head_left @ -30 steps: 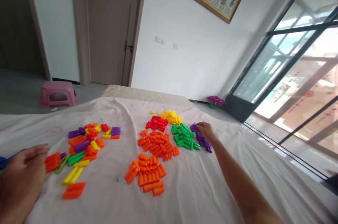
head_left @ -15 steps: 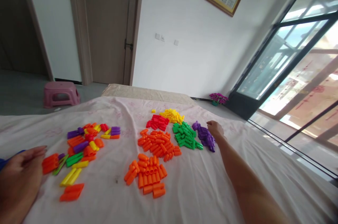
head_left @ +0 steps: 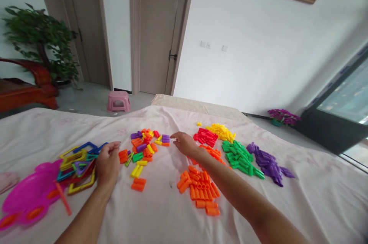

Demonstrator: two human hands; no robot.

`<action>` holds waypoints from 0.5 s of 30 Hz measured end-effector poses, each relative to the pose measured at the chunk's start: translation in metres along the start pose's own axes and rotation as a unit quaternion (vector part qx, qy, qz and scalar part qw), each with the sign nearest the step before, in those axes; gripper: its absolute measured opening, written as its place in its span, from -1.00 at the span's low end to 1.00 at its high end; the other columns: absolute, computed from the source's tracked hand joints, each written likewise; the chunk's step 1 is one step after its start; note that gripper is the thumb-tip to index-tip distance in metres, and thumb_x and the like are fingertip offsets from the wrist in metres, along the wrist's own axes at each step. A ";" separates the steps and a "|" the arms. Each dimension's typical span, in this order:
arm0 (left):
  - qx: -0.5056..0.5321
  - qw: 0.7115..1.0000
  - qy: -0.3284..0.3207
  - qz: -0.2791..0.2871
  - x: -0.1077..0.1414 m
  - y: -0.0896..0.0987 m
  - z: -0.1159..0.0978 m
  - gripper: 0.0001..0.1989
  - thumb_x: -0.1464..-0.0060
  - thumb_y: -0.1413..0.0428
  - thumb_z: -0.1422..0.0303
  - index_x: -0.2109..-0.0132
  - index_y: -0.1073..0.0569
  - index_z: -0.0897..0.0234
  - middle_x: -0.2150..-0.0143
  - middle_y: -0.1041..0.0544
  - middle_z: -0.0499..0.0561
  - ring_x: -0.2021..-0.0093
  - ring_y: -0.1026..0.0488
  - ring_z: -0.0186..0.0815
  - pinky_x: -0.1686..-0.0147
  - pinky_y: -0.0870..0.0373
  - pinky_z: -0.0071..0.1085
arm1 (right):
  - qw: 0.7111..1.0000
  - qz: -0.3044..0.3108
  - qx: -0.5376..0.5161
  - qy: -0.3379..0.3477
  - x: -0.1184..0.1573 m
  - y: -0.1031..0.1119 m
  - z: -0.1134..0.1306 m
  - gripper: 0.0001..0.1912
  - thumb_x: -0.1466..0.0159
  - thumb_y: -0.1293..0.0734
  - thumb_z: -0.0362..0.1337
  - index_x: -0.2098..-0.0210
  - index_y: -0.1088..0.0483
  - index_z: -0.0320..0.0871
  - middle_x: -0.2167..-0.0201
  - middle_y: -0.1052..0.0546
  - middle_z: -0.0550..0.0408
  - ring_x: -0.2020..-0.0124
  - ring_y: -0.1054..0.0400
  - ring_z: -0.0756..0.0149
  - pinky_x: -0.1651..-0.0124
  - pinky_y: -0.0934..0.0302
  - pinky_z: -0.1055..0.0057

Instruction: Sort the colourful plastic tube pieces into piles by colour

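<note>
My right hand (head_left: 184, 142) reaches out with fingers apart, just right of a purple piece (head_left: 166, 138) at the edge of the mixed-colour pile; nothing shows in it. My left hand (head_left: 108, 161) has its fingers curled beside the coloured frame shapes (head_left: 77, 161); whether it holds anything is hidden. Between the hands lie mixed pieces, among them an orange block (head_left: 138, 184). Sorted piles of red (head_left: 205, 137), yellow (head_left: 222, 132), green (head_left: 238, 158), purple (head_left: 267, 162) and orange (head_left: 201, 188) pieces lie at the right.
A magenta tray (head_left: 31, 194) lies on the cloth (head_left: 143, 221) at the left. Beyond the cloth are a pink stool (head_left: 119, 101), a leafy plant (head_left: 40, 37), a wooden chair (head_left: 31, 87) and purple flowers (head_left: 283, 117) on the floor.
The view has swung left. My right hand has left the purple pile and moved left to the mixed pile. My left hand now lies by the frame shapes, its fingers more curled.
</note>
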State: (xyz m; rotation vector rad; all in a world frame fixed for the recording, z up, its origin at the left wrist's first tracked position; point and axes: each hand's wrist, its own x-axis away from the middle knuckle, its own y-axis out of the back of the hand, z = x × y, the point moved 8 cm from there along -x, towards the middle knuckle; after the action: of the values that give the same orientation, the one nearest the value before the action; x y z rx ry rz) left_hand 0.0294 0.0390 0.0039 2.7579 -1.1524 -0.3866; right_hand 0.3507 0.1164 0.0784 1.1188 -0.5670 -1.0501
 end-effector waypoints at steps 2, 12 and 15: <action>-0.004 1.000 0.004 0.005 -0.001 -0.001 0.002 -0.70 -0.06 -0.05 0.26 0.09 -0.52 0.25 0.09 -0.62 0.11 0.08 -0.55 -0.13 -0.02 -0.47 -0.18 | 0.998 0.009 0.040 -0.040 -0.022 -0.019 0.005 -0.53 -0.33 -0.31 -0.36 -0.23 -0.42 -0.09 -0.18 -0.52 -0.06 -0.19 -0.39 0.14 -0.15 -0.24 0.30; -0.028 1.000 -0.008 0.006 -0.007 -0.004 0.009 -0.71 -0.08 -0.05 0.24 0.10 -0.54 0.21 0.07 -0.63 0.09 0.09 -0.56 -0.12 0.03 -0.48 -0.21 | 0.996 -0.036 0.004 -0.079 -0.043 -0.031 0.002 -0.75 -0.27 -0.40 -0.29 0.06 -0.54 -0.11 0.04 -0.58 0.00 0.01 -0.45 0.21 0.03 -0.25 0.41; -0.025 1.000 -0.006 0.010 -0.004 -0.002 0.004 -0.71 -0.06 -0.05 0.25 0.11 -0.54 0.22 0.07 -0.63 0.10 0.08 -0.56 -0.12 0.01 -0.49 -0.19 | 0.989 -0.093 -0.106 -0.053 -0.018 -0.012 -0.003 -0.79 -0.25 -0.37 -0.35 0.11 -0.54 -0.13 0.14 -0.60 0.04 0.15 -0.47 0.28 0.09 -0.30 0.42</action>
State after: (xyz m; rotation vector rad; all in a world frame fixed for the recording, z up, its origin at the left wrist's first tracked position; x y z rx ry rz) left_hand 0.0272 0.0436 0.0008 2.7025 -1.1554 -0.4233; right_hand 0.3406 0.1330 0.0682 0.9438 -0.4284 -1.3065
